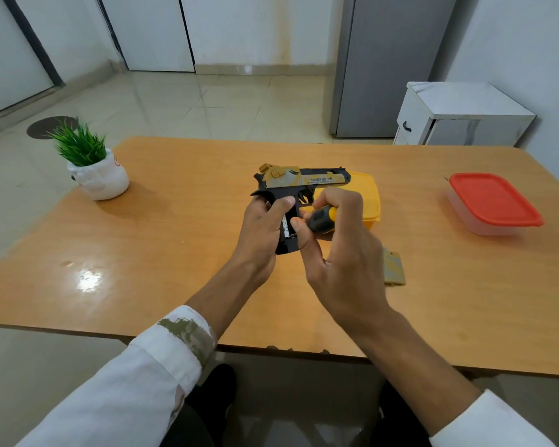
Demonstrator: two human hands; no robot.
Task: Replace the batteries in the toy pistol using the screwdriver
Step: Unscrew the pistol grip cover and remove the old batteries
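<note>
A black and yellow toy pistol (304, 181) is held above the middle of the wooden table (175, 240), barrel pointing right. My left hand (265, 227) grips its black handle, whose side is open with a pale battery showing. My right hand (339, 253) holds a screwdriver (321, 218) with a black and yellow handle; its tip points left into the open grip. A tan camouflage cover piece (392, 267) lies on the table just right of my right hand.
A yellow lidded box (370, 201) sits behind the pistol. A clear container with a red lid (494, 203) stands at the right. A small potted plant (91, 166) is at the table's left. A white cabinet (459, 114) stands on the floor beyond.
</note>
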